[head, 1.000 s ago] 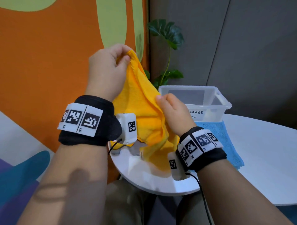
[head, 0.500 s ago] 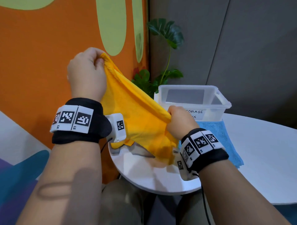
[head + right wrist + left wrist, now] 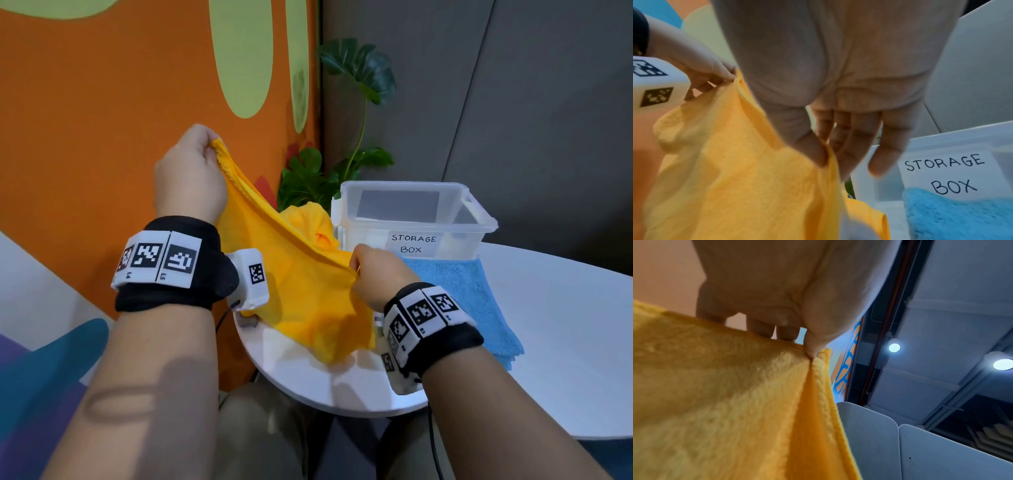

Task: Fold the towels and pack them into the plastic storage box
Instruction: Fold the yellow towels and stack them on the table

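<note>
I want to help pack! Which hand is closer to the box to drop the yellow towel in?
The right hand, probably. It pinches the yellow towel right beside the storage box, low near the table. The left hand holds the other end up high, farther from the box.

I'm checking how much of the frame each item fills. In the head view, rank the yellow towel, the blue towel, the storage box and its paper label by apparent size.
1. yellow towel, closest and spread between both hands
2. storage box and blue towel: too close to rank, and the towel is partly hidden
3. paper label, clearly smallest
</note>
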A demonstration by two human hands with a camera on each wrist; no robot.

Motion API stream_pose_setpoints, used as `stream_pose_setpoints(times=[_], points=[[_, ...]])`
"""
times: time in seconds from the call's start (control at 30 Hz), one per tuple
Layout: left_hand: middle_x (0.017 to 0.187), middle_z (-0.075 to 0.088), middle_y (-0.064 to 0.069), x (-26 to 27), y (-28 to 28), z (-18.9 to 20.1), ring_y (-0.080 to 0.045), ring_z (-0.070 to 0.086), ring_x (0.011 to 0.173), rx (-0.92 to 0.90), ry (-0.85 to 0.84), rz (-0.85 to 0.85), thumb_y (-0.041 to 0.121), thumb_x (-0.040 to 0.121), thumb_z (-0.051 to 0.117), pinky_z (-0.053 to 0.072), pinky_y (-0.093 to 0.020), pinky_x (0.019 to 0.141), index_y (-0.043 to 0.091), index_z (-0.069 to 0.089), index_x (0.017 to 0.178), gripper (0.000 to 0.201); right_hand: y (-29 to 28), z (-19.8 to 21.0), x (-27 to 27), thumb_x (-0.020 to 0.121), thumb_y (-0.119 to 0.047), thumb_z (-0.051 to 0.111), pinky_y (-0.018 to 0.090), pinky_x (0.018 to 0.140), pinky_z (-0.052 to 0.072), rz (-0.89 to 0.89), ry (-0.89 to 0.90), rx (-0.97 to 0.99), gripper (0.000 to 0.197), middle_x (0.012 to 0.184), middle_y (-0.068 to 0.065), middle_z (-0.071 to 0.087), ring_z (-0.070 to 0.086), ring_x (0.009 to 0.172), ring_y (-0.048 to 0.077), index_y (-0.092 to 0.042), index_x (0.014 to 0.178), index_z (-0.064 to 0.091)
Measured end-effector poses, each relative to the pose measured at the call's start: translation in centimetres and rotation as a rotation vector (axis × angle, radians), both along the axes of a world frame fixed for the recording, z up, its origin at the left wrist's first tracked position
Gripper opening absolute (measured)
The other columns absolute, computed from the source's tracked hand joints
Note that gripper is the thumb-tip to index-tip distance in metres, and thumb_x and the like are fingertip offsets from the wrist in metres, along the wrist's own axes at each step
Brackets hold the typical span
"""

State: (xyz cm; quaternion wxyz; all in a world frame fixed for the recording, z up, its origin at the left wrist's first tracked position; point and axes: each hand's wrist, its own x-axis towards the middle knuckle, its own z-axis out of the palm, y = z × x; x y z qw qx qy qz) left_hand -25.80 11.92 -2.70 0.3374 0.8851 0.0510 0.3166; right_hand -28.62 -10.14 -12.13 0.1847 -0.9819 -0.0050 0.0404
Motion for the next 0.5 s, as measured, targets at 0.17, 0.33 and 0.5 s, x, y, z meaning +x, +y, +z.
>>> stream_pose_setpoints(times=[0.17, 0.33, 0.5], points=[[0.109, 0.058, -0.015, 0.4, -0.3, -0.1, -0.031, 0.051, 0.096, -0.075, -0.089, -0.035, 0.014, 0.101, 0.031, 0.036, -0.035, 0.072, 0.015, 0.054, 0.112, 0.026, -0.4, 0.5, 0.2, 0.088, -0.002, 0.047, 0.035, 0.085, 0.052, -0.012, -0.015, -0.042, 0.032, 0.107, 0.007, 0.059, 0.056, 0.094, 0.024, -0.020, 0.113, 0.055], [0.099, 0.058, -0.007, 0.2, -1.8, -0.1, -0.025, 0.050, 0.092, 0.043, -0.010, -0.222, 0.016, 0.101, 0.036, 0.034, -0.031, 0.071, 0.017, 0.056, 0.111, 0.021, 0.3, 0.3, 0.3, 0.090, -0.020, 0.057, 0.029, 0.091, 0.046, 0.116, 0.026, 0.069, 0.038, 0.130, 0.002, 0.052, 0.053, 0.114, 0.021, -0.024, 0.128, 0.049], [0.096, 0.054, 0.004, -0.4, -3.4, -0.5, -0.015, 0.049, 0.090, 0.104, 0.042, -0.403, 0.022, 0.098, 0.048, 0.036, -0.030, 0.073, 0.023, 0.054, 0.112, 0.014, 1.4, 2.0, 0.0, 0.089, -0.043, 0.059, 0.022, 0.082, 0.039, 0.187, -0.269, 0.358, 0.041, 0.124, -0.004, 0.051, 0.052, 0.110, 0.011, -0.024, 0.123, 0.050]])
